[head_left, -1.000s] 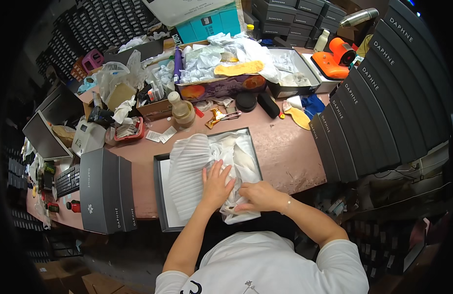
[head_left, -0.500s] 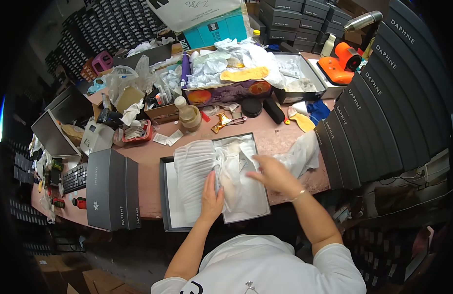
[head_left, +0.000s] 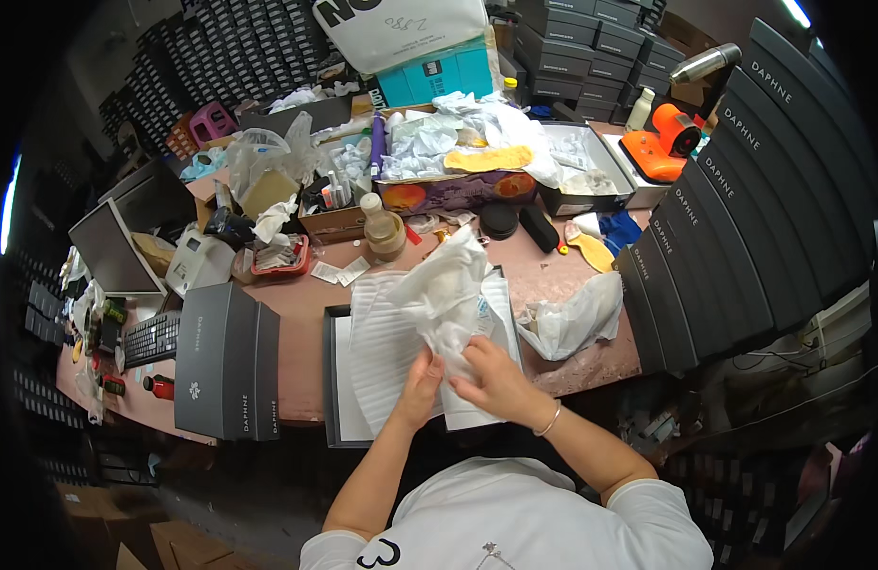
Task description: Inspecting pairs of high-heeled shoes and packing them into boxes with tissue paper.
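Observation:
A bundle in thin white wrapping paper (head_left: pixel 446 285) is held up over an open dark shoe box (head_left: pixel 332 399); what lies inside the paper is hidden. My left hand (head_left: pixel 420 389) grips its lower end from the left. On the right, my right hand (head_left: pixel 498 380) has its fingers bent on the paper at the same end. Beneath the bundle, a ribbed white foam sheet (head_left: pixel 370 347) covers the left part of the box. More white paper (head_left: pixel 465 410) hangs over the box's near side.
Tall stacks of dark shoe boxes (head_left: pixel 714 228) rise on the right, and a few more boxes (head_left: pixel 214 366) stand at left. A crumpled plastic bag (head_left: pixel 576 318) lies right of the open box. Behind are a pump bottle (head_left: pixel 384 233), a paper-filled carton (head_left: pixel 458 190) and an orange device (head_left: pixel 662 147).
The paper-wrapped bundle has come up out of the box. My right hand has moved left and down onto it, beside my left hand. The whole view has shifted slightly.

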### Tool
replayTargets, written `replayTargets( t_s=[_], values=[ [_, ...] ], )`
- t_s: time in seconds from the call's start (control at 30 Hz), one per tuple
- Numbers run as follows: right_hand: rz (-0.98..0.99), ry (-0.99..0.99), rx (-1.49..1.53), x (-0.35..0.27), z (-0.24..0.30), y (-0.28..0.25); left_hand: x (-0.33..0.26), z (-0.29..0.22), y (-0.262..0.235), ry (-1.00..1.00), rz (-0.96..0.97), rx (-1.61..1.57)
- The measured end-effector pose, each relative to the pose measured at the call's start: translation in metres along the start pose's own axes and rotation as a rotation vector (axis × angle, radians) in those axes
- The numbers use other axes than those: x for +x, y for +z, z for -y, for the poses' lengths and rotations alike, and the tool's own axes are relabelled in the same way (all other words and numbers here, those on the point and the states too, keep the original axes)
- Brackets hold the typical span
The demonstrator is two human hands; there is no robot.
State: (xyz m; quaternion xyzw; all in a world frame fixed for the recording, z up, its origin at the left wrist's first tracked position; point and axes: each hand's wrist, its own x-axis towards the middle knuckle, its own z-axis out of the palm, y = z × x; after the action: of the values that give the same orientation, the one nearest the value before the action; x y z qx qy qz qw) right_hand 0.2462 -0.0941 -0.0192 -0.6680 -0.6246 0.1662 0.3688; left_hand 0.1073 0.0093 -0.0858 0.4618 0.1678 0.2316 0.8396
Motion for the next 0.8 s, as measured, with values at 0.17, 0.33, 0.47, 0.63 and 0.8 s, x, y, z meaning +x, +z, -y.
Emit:
replayTargets(
  t_s=[0.17,0.33,0.47,0.63,0.8],
  values=[
    [-0.122,-0.128,0.133,-0.024,0.015,0.005,-0.005,-0.008,0.005,-0.097,-0.103,-0.325],
    [0.073,0.223,0.391,0.006,-0.015,-0.013,-0.011,-0.004,-0.016,-0.21,0.037,-0.16],
    [-0.202,-0.101,0.01,0.001,0.0,-0.002,-0.016,0.01,-0.005,-0.138,-0.264,-0.227],
    [0.449,-0.362,-0.166,-0.03,-0.002,-0.017,-0.035,0.004,-0.021,-0.182,-0.214,-0.064],
    [0.115,-0.073,0.129,0.001,0.016,-0.089,-0.049,-0.007,-0.03,-0.313,-0.097,0.207]
  ],
)
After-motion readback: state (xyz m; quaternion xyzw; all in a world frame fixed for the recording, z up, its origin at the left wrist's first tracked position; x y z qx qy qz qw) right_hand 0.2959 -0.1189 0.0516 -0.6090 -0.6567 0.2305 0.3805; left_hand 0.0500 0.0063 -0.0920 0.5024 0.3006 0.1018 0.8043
